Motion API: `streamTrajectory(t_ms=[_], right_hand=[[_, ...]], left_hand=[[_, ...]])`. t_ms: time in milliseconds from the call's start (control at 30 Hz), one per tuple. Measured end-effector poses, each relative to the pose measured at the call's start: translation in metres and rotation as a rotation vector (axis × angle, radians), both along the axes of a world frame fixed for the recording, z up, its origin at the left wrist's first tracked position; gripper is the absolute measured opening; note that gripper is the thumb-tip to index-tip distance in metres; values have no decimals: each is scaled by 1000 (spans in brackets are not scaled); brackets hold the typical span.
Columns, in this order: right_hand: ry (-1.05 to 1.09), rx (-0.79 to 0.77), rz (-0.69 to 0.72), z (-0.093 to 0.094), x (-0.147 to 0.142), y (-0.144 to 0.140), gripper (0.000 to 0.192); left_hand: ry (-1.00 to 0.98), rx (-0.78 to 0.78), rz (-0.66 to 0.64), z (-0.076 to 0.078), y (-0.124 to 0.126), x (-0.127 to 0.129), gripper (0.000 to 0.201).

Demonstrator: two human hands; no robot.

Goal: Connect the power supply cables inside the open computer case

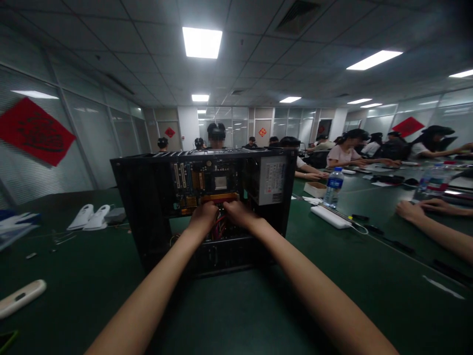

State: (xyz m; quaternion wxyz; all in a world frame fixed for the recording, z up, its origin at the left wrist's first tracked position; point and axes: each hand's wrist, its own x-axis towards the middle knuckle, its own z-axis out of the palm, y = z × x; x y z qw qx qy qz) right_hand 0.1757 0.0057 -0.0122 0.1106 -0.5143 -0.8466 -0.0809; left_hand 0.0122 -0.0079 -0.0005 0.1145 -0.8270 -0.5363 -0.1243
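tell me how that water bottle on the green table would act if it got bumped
The water bottle stands upright, tall and narrow, so it would probably tip easily. Being round, it would likely roll across the green table afterwards. It looks like clear thin plastic, so probably light.

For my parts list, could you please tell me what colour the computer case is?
Black; the case shows best in the head view.

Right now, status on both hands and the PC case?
Left hand and right hand inside open PC case, closed around the red cables below the motherboard. Case upright on table. Nothing blocking.
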Motion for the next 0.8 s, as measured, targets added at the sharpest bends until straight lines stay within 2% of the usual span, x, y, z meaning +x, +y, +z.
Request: streamTrajectory(t_ms=[367,567,800], right_hand=[[79,37,12,-1,3,3,24],[150,26,90,0,9,-1,25],[231,-8,55,0,8,-2,31]], left_hand=[[-42,17,-5,-4,1,0,30],[-57,22,7,-4,2,-1,30],[-85,9,7,-4,2,0,29]])
